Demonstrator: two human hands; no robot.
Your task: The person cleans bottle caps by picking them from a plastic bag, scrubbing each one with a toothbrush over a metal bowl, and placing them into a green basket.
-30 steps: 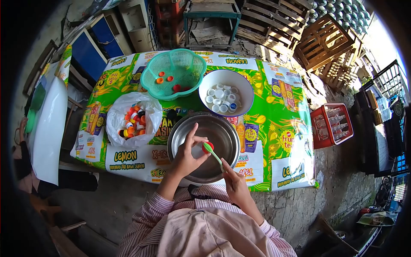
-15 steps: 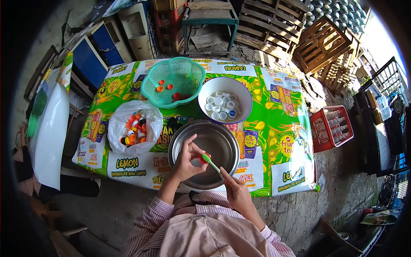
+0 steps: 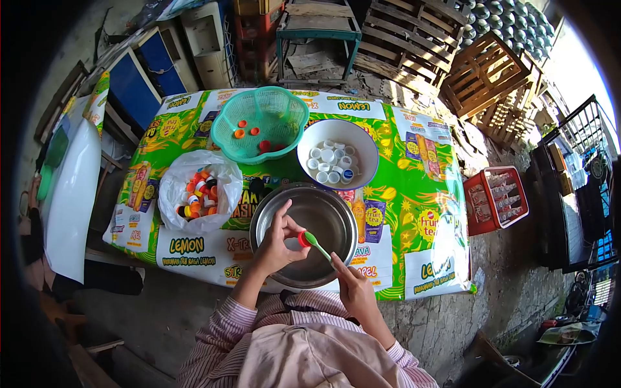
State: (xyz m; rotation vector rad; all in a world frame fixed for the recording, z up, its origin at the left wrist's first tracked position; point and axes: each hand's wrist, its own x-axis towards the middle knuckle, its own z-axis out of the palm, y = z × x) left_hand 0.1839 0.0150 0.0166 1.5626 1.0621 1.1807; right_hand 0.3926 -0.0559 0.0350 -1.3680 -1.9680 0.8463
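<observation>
My left hand (image 3: pixel 277 251) pinches a small red bottle cap (image 3: pixel 302 240) between thumb and forefinger, the other fingers raised. With my right hand (image 3: pixel 356 289) I hold a green toothbrush (image 3: pixel 319 246) by its pale handle. Its head is at the cap's right side; whether the bristles touch inside is too small to tell. Both hands are over the near part of a steel bowl (image 3: pixel 328 212). Behind the bowl stands a white enamel basin (image 3: pixel 358 139) holding several white caps (image 3: pixel 328 156).
A turquoise plastic basket (image 3: pixel 281 113) holds several orange and red caps. Mixed-colour caps fill a white plastic bag (image 3: pixel 169 194) at left. A black cap (image 3: pixel 257 185) lies by the bowl. A red crate (image 3: pixel 480 200) stands beyond the table's right edge.
The view has shifted slightly, so the table and its contents sit a little further left. Both hands keep their grips, and the toothbrush stays against the cap with hardly any movement.
</observation>
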